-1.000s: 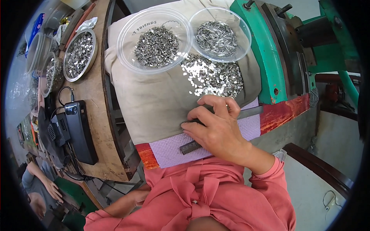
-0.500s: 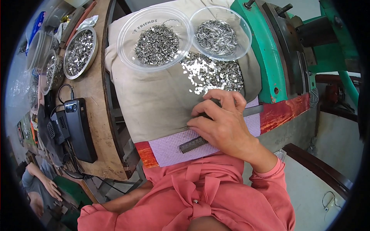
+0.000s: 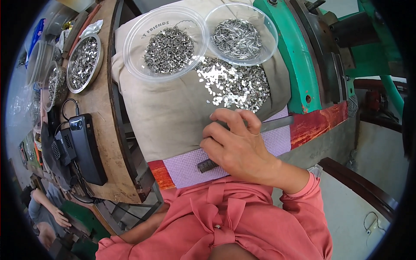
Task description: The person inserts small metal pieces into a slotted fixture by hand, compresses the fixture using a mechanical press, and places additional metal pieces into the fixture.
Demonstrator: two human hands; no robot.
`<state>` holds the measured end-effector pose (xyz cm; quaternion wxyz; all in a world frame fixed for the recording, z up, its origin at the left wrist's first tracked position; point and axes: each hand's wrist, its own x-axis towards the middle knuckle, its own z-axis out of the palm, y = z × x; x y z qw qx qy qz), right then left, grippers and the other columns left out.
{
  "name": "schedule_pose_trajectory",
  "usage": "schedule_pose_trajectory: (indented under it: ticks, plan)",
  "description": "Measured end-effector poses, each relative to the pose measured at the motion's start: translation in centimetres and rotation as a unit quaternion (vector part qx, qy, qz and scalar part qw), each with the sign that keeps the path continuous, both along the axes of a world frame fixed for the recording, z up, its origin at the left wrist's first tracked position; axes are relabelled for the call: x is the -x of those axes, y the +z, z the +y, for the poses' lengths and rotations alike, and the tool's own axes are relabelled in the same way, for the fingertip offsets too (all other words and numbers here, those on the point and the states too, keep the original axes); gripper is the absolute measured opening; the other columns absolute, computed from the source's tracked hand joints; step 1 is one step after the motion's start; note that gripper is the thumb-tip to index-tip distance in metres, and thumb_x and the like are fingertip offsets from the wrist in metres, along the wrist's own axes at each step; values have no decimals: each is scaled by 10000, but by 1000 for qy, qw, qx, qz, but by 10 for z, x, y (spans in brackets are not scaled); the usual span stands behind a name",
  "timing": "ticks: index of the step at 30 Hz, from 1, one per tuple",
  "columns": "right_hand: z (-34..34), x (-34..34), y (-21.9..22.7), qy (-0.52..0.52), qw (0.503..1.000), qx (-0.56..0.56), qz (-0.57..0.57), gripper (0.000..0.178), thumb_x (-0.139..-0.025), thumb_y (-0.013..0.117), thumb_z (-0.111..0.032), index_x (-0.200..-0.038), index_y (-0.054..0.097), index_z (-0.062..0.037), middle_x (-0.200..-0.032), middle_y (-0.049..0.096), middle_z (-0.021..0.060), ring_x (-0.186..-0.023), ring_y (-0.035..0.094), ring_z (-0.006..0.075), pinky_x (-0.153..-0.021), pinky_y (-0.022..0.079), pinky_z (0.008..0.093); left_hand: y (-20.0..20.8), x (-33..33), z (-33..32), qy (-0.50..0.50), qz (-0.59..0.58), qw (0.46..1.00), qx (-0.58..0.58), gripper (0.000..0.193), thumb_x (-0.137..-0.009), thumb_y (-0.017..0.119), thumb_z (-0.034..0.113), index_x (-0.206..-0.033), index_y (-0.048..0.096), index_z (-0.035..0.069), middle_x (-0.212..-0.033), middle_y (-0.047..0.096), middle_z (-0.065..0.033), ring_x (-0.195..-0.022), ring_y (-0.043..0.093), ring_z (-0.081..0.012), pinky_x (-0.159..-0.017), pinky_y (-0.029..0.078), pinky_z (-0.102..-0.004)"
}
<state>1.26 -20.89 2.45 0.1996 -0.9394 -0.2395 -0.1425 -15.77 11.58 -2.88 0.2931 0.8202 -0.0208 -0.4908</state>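
**Half-curled fingers over a cloth-draped worktop**

In the head view, the right hand (image 3: 236, 151) is hovering over the near edge of a beige cloth (image 3: 160, 117), its fingers (image 3: 215, 132) sitting half curled and slightly parted; whether they are pinching anything small, I cannot tell. The left hand is lying out of sight.

Just beyond the fingers, a heap of shiny metal flakes (image 3: 238, 84) is lying loose on the cloth. Farther beyond, a left tub (image 3: 133, 54) is holding small metal bits, and a right tub (image 3: 269, 41) is holding thin silvery pins. Left of and below the fingers, a dark block (image 3: 207, 166) is resting on a lilac woven mat (image 3: 182, 171); to their right, a flat grey bar (image 3: 277, 123) is poking out from behind the hand.

Well right of the fingers, a green machine (image 3: 301, 69) is standing above a red patterned sheet (image 3: 318, 125). Well left of them, a wooden table (image 3: 97, 104) is carrying a steel dish (image 3: 77, 90) of flakes and a black device (image 3: 89, 151). Farther off, toward the lower left, a co-worker's hand (image 3: 60, 218) is showing near green machinery.
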Motion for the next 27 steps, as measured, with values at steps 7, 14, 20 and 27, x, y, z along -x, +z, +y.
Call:
schedule_pose_trajectory:
  ticks: [7, 14, 20, 27]
  plan:
    - [-14, -7, 4, 4, 996, -59, 62, 83, -690, 677, -163, -763, 656, -129, -960, 577, -24, -1130, 502, 224, -978, 276, 428, -1, 8, 2, 0, 15, 1000, -4, 416, -941, 554, 206, -1244, 452, -61, -1168, 605, -301, -1108, 574, -488, -924, 466, -525]
    - [-10, -9, 11, 14, 995, -49, 88, 67, -702, 681, -163, -763, 676, -134, -988, 577, -25, -1150, 492, 227, -984, 269, 430, -1, 11, 5, -5, 28, 1000, -7, 410, -943, 551, 209, -1233, 454, -63, -1164, 607, -302, -1102, 578, -489, -918, 469, -529]
    - [-3, -8, 12, 10, 996, 24, 85, 93, -718, 633, -157, -774, 663, -89, -990, 574, 15, -1168, 483, 238, -1000, 266, 420, 1, 12, 8, -12, 42, 999, -13, 404, -944, 549, 211, -1224, 456, -65, -1161, 608, -303, -1096, 581, -490, -913, 471, -533]
    - [-14, -9, 17, 34, 990, -33, 130, 147, -704, 784, -150, -816, 689, -142, -1054, 618, -55, -1173, 490, 238, -992, 271, 434, 3, 20, 8, -12, 64, 998, -15, 398, -945, 547, 214, -1214, 459, -66, -1157, 610, -304, -1089, 584, -492, -907, 473, -537]
